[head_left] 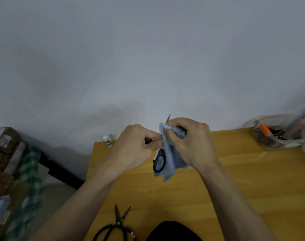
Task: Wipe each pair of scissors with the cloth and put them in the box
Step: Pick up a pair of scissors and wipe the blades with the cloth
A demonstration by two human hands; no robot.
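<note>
While your left hand [136, 145] grips the scissors [159, 160] above the table [235, 180], your right hand [190, 141] pinches the cloth [170, 164] round the blade. A black pair [117, 226] lies near you, the box [276, 134] far right, a bottle [107, 140] behind. Carton [4, 141] label reads "6023".

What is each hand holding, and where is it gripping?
The left hand grips the scissors by a black handle. The right hand pinches the blue cloth around the blade.
</note>
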